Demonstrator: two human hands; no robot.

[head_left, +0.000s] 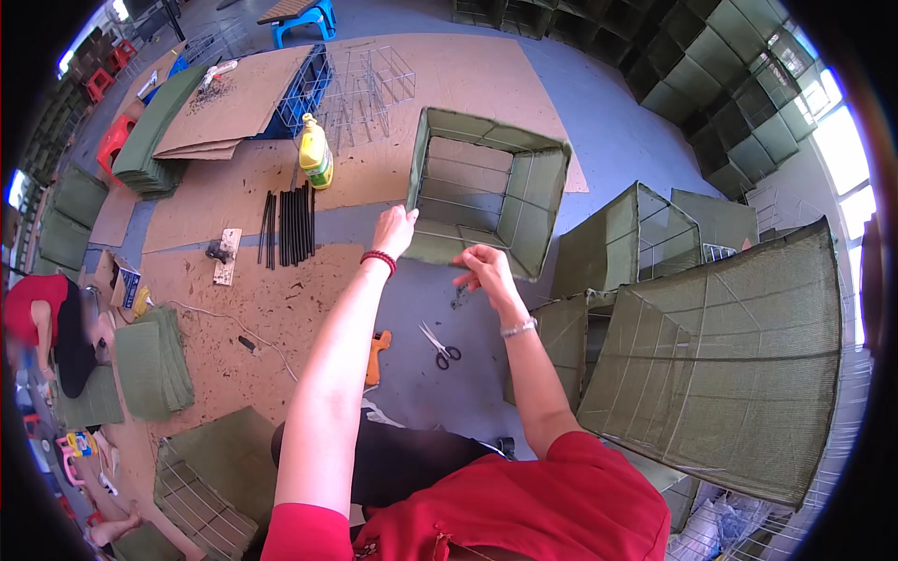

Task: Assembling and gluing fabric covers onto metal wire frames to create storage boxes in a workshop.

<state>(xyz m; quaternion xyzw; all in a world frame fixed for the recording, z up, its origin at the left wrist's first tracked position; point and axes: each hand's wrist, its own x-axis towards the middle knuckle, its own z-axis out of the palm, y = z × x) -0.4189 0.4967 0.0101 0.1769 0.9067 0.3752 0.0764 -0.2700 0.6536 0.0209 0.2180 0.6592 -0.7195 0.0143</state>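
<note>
Your green box [531,192] is up in front of you, tipped so you can look right into it. Your left hand [397,232] has its near left corner, with the thumb and fingers closed on the rim. Your right hand [486,271] is at the near edge, its fingers curled in close together — I can't tell if they pinch anything or touch the cloth.

This box looks well along: green cloth goes round its wire sides. But the floor shows through the middle, so that face seems to have no cloth on it.

Lots of other boxes look covered too, like the big one [711,365] on your right and the tall piles [739,103] at the back. There looks to be plenty left — bare wire frames [383,84] stand past the yellow bottle [315,157], and flat green cloths [154,365] lie in a stack on your left. The scissors [449,355] and orange glue gun [377,357] lie near your knees, not in your hands.
</note>
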